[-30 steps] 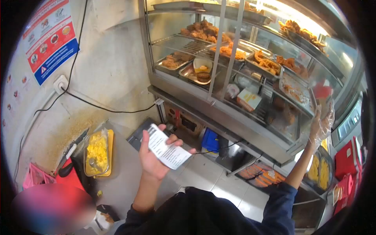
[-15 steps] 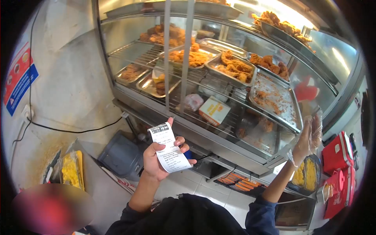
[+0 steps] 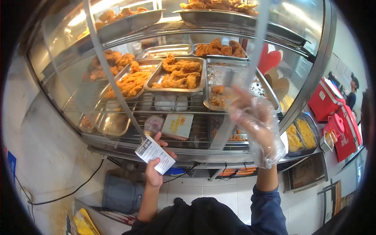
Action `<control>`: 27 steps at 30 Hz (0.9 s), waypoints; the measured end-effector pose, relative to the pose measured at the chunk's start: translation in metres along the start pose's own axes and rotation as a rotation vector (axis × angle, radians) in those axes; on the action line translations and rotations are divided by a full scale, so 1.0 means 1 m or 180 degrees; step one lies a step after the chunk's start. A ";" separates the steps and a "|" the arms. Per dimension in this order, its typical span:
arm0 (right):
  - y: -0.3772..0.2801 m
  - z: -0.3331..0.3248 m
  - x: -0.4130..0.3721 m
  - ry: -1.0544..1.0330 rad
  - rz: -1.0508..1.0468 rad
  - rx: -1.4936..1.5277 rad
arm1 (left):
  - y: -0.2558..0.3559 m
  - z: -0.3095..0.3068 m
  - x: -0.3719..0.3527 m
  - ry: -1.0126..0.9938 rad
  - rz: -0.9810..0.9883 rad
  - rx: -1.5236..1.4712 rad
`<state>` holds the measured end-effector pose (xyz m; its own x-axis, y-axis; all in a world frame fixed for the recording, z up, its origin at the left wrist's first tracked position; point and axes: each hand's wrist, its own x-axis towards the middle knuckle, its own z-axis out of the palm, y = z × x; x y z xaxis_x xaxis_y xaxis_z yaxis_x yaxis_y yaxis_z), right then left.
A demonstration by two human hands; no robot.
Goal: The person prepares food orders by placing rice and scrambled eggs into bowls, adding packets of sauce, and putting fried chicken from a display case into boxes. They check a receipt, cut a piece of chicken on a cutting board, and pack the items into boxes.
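Red boxes (image 3: 327, 98) are seen at right, grey bin (image 3: 121, 192) low at left. Glass case (image 3: 196, 156) is crossed by slanted bar (image 3: 105, 64); left tray (image 3: 133, 96) is partly hidden by it. Middle tray (image 3: 181, 90) is filled with fried chicken (image 3: 182, 76); right tray (image 3: 223, 70) is dotted with crumbs. White paper slip (image 3: 155, 154), printed with small dark words, is held tilted before case, pinched between thumb and fingers (image 3: 162, 143) of left hand (image 3: 154, 175). Right hand (image 3: 256, 125), in clear plastic glove, is blurred; finger bend and grip cannot be told.
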<state>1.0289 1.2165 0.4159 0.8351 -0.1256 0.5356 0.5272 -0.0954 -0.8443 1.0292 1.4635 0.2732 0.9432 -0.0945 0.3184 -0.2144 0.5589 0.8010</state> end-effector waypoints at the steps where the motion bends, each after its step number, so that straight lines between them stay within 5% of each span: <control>1: 0.001 0.003 0.000 -0.0333 0.0232 0.0071 | -0.006 -0.003 0.002 0.0051 0.0202 0.0423; 5: 0.032 -0.005 -0.019 -0.0041 -0.0005 0.0269 | -0.015 -0.010 0.025 -0.0461 0.1591 0.3518; 6: 0.040 -0.007 -0.027 -0.0154 0.0212 0.0768 | -0.016 -0.014 0.029 -0.0471 0.1637 0.3476; 8: 0.064 -0.011 -0.034 -0.1013 0.1046 0.0201 | -0.019 -0.027 0.033 -0.0140 0.1765 0.4333; 10: 0.105 -0.003 -0.034 -0.1919 0.1240 -0.0404 | -0.016 -0.041 0.034 -0.0029 0.1799 0.4272; 12: 0.117 0.035 -0.025 -0.1566 0.0994 -0.2263 | -0.009 -0.050 0.037 0.0126 0.1782 0.4332; 14: 0.142 0.063 -0.013 -0.1063 -0.0419 -0.2876 | -0.005 -0.063 0.039 0.0145 0.1763 0.4377; 15: 0.140 0.074 -0.006 -0.1043 -0.0405 -0.2876 | -0.003 -0.069 0.040 0.0175 0.1755 0.4437; 17: 0.131 0.089 0.013 -0.1899 0.0664 -0.2978 | 0.002 -0.076 0.041 0.0166 0.1725 0.4427; 27: 0.159 0.127 0.022 -0.2118 0.0563 -0.3633 | 0.013 -0.107 0.045 0.0343 0.1641 0.4437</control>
<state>1.1506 1.3237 0.2920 0.9676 0.2499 0.0362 0.2511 -0.9372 -0.2420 1.0956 1.5551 0.2439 0.6904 -0.0418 0.7222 -0.5273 -0.7126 0.4628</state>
